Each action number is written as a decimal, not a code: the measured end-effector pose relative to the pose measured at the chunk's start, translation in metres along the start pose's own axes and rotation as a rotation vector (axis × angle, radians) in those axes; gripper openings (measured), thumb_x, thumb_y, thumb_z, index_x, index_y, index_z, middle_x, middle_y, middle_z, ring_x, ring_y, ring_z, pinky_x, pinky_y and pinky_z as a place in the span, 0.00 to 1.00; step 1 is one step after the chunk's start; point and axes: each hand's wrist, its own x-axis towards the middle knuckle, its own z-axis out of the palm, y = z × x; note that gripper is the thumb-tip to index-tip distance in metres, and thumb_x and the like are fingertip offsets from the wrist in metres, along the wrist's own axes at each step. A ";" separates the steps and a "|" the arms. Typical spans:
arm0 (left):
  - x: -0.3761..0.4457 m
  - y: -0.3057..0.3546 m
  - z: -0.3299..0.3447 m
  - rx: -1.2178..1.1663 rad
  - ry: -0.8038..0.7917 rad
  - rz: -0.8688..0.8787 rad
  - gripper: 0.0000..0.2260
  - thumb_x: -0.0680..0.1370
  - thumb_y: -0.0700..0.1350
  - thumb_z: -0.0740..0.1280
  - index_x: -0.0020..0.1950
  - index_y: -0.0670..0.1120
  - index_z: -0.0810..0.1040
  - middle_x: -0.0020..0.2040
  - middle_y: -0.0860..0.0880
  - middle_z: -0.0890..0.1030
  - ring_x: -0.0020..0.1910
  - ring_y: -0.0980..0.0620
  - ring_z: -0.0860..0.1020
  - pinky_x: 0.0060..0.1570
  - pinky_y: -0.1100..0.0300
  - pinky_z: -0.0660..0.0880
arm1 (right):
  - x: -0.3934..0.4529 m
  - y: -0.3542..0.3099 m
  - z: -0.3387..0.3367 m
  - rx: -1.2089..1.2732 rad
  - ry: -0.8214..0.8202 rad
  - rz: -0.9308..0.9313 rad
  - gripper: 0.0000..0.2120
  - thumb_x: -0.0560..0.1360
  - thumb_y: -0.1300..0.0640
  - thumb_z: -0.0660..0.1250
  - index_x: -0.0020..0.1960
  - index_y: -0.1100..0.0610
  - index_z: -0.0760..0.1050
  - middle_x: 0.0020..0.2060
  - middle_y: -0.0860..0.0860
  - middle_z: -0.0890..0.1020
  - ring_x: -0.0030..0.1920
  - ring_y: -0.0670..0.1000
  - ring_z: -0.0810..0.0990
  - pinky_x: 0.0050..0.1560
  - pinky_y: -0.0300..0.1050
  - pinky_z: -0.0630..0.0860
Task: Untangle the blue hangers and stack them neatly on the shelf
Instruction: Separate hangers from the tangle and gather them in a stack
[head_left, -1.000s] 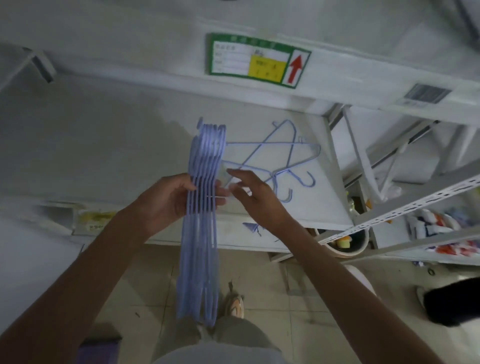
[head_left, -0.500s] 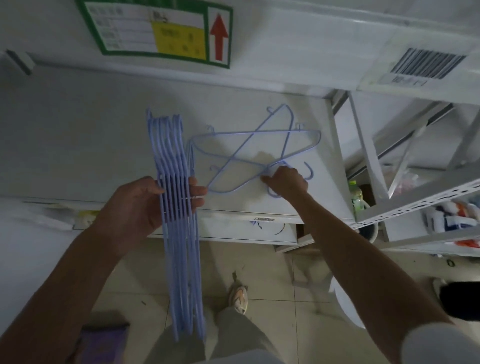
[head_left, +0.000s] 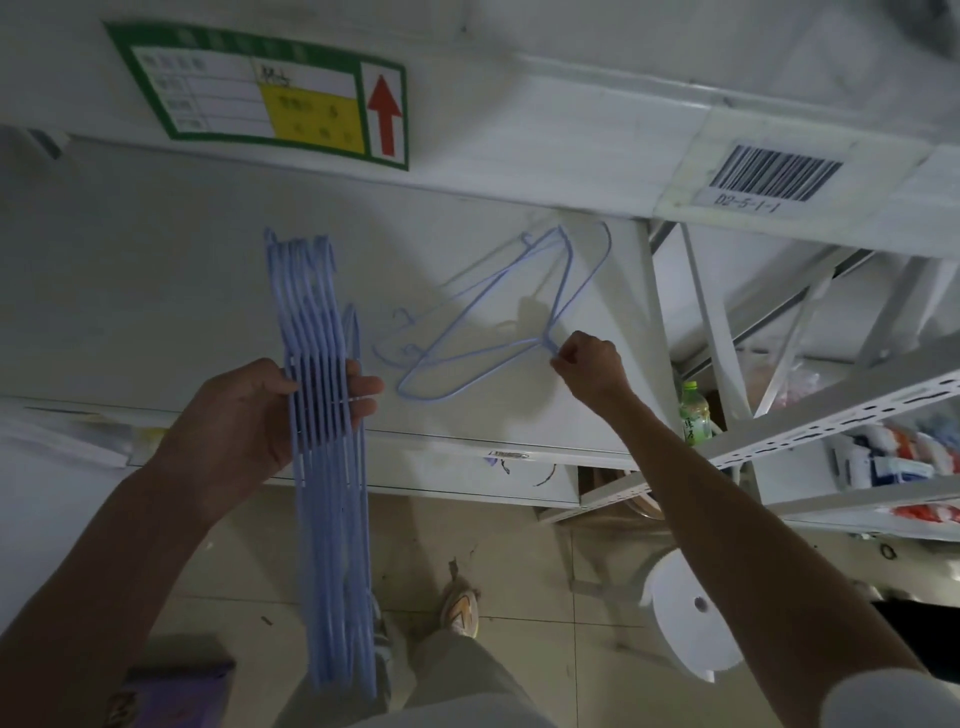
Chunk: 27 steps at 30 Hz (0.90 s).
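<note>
My left hand (head_left: 254, 415) grips a bundle of several blue hangers (head_left: 322, 467), held edge-on and upright in front of the white shelf (head_left: 156, 291); their hooks point up over the shelf and their lower ends hang past the shelf edge. My right hand (head_left: 592, 364) pinches the hook end of a loose blue wire hanger (head_left: 498, 332). That hanger is lifted and tilted above the shelf surface, casting a shadow, with its far tip reaching under the upper shelf.
An upper shelf beam carries a green label (head_left: 260, 98) with a red arrow and a barcode sticker (head_left: 774, 176). A green bottle (head_left: 693, 415) stands right of the shelf. A white metal rack (head_left: 831, 415) with packets is at the right. A white stool (head_left: 685, 613) stands on the tiled floor.
My right hand has pulled one hanger out of the tangle and lifted it to the right. The crossed star-shaped pile is gone from the shelf. The left hand holds the bundle still.
</note>
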 end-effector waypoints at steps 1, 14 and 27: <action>-0.003 0.001 0.005 0.004 0.008 0.010 0.24 0.82 0.41 0.50 0.76 0.33 0.63 0.71 0.32 0.73 0.67 0.34 0.76 0.64 0.40 0.75 | 0.004 0.004 -0.005 -0.003 -0.016 -0.018 0.07 0.77 0.54 0.71 0.48 0.58 0.81 0.44 0.58 0.85 0.49 0.62 0.82 0.44 0.44 0.72; -0.012 -0.004 0.009 0.023 0.024 0.008 0.22 0.82 0.41 0.50 0.64 0.33 0.79 0.64 0.33 0.80 0.60 0.37 0.82 0.57 0.46 0.80 | 0.047 0.018 -0.009 -0.272 -0.065 -0.142 0.07 0.78 0.49 0.69 0.50 0.52 0.79 0.49 0.55 0.83 0.50 0.60 0.82 0.46 0.48 0.75; 0.010 -0.010 0.004 -0.079 -0.205 -0.016 0.22 0.80 0.43 0.54 0.60 0.35 0.83 0.64 0.33 0.80 0.63 0.37 0.80 0.61 0.45 0.79 | 0.029 -0.011 -0.011 -0.309 -0.109 -0.178 0.08 0.75 0.51 0.67 0.53 0.51 0.74 0.40 0.53 0.85 0.39 0.58 0.85 0.42 0.47 0.79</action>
